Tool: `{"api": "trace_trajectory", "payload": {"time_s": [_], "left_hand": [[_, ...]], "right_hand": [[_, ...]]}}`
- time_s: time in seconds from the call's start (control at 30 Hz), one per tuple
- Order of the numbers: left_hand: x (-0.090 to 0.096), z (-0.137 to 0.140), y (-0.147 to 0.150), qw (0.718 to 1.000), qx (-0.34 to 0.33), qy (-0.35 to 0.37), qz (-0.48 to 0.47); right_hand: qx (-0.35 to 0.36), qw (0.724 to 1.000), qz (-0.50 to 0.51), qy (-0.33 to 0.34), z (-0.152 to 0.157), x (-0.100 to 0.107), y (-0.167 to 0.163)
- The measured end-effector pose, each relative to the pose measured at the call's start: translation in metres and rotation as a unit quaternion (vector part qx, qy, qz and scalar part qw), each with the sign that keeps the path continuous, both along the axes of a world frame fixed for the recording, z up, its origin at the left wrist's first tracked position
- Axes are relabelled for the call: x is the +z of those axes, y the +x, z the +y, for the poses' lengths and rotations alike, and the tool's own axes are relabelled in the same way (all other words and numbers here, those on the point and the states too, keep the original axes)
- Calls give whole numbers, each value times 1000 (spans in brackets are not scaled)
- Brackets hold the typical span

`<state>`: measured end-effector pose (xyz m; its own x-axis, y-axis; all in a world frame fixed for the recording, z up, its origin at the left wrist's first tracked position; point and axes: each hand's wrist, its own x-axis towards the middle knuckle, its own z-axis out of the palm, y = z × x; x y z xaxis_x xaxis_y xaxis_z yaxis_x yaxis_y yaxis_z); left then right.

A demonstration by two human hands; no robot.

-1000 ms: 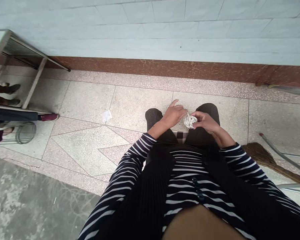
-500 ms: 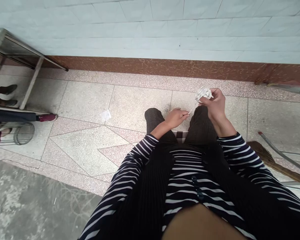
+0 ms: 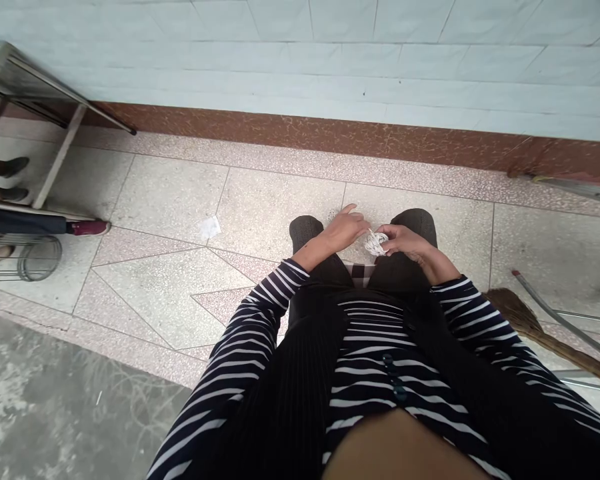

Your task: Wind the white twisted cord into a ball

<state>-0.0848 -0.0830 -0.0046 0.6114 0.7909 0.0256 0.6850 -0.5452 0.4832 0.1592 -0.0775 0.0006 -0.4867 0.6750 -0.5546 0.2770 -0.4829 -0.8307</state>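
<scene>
A wound ball of white cord (image 3: 375,243) is in my right hand (image 3: 405,243), its fingers closed around the ball's right side. It hangs above the gap between my knees. My left hand (image 3: 347,230) is just left of the ball, its fingertips closed on a strand of the cord close to it; one finger sticks out away from me. Beyond the left hand, a smaller tangle of cord (image 3: 332,215) shows low near the floor, partly covered by the hand.
A metal-framed table (image 3: 60,157) stands at far left, with people's feet and a wire basket (image 3: 40,258) near it. A white paper scrap (image 3: 210,228) lies on the floor. To my right are a broom (image 3: 517,310) and metal tube legs (image 3: 545,307). A tiled wall (image 3: 300,73) runs ahead.
My right hand has brought the cord ball down and left, close to my left hand. The left hand has shifted slightly left and its finger has lifted. The stretched strand between them is shorter.
</scene>
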Motion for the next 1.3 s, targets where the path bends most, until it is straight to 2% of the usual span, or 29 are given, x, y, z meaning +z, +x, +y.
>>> {"api": "trace_trajectory", "payload": {"time_s": [0.13,0.23,0.37,0.53,0.73,0.83,1.03,1.2,1.3], "left_hand": [[3,10,-13,996,77,1,-43],[2,15,-19,989,129,-33,-67],[0,14,-13,981,144,-86,-94],[-5,13,-5,956,180,-158,-171],[-8,18,-14,933,224,-177,-220],[-5,25,-21,932,230,-161,-227],[12,53,-41,951,235,-73,-186],[41,81,-53,959,246,-28,-137],[63,100,-58,961,263,-3,-84]], "right_hand": [[-23,994,95,-48,-1,22,11],[-61,986,151,-40,-6,36,14],[-101,972,212,-12,-12,54,10],[-145,953,261,45,-12,86,5],[-166,926,288,181,-1,130,10],[-200,904,306,220,1,150,11],[-244,878,319,261,-6,193,15],[-260,865,318,287,-13,224,30],[-238,864,282,343,-14,235,50]]}}
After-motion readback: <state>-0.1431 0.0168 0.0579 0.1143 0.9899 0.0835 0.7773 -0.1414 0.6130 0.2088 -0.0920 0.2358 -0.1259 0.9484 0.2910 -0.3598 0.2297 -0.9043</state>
